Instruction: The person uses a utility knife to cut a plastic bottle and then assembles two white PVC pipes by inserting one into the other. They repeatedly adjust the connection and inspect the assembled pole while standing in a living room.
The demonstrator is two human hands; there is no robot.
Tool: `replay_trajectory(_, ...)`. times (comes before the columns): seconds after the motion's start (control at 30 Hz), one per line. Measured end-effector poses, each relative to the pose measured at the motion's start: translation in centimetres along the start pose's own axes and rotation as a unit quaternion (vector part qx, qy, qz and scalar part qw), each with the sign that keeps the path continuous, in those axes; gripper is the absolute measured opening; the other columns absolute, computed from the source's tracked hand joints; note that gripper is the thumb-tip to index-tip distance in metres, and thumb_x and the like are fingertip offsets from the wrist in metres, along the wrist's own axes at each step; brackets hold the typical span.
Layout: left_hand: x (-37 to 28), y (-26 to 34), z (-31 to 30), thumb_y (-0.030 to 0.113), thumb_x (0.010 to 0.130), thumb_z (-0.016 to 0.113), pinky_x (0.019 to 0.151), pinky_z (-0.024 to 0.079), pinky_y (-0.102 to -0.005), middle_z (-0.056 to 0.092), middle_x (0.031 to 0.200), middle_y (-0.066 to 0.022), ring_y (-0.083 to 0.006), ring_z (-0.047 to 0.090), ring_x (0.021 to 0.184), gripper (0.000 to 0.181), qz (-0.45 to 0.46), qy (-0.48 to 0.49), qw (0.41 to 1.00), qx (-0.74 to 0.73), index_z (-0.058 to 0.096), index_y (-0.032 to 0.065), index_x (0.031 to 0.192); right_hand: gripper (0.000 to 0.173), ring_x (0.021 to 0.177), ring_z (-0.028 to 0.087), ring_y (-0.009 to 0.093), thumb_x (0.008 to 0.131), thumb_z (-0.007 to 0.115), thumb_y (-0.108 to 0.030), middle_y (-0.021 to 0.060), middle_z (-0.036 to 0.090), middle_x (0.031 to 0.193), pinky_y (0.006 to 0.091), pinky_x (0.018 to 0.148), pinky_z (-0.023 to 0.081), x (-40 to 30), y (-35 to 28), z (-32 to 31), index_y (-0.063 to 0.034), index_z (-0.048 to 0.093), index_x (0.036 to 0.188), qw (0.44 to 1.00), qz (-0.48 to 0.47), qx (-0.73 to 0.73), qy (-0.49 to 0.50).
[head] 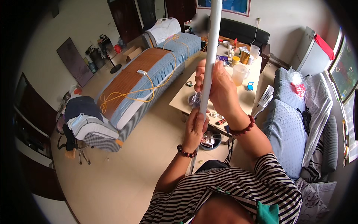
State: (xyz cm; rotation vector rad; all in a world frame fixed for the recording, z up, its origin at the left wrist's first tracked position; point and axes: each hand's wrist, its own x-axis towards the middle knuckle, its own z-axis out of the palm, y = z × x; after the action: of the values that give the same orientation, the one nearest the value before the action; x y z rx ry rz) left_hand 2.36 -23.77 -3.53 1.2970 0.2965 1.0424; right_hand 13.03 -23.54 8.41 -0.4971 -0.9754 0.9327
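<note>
A long white pole runs upright before me, from the top edge of the view down past my hands. My left hand is closed around its lower part, a dark beaded bracelet on the wrist. Higher up, the fingers and thumb of my right hand wrap the pole, and a red beaded bracelet circles that wrist. Below my left hand a thinner, darker length of pole continues towards the floor. The pole's upper end is out of view.
Behind my hands stands a low table with a plastic jug, jars and cups. A sofa with a yellow cable stretches along the left. At right is another sofa. A waste bin sits beneath the table's near edge.
</note>
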Motion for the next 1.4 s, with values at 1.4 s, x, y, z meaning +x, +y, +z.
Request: replay_trajectory(1.4, -2.4, 0.9, 1.1, 0.055, 0.099, 0.028, 0.041, 0.024, -0.0204, 0.042, 0.057, 0.0017, -0.005, 0.032, 0.044, 0.055, -0.055, -0.044, 0.996, -0.049, 0.055, 0.0072, 0.1, 0.036, 0.053, 0.031, 0.004, 0.1, 0.043, -0.037, -0.0001, 0.041, 0.07, 0.0183, 0.045, 0.028, -3.7, -0.9, -0.3, -0.0018, 0.046, 0.101, 0.986, 0.009, 0.13, -0.101)
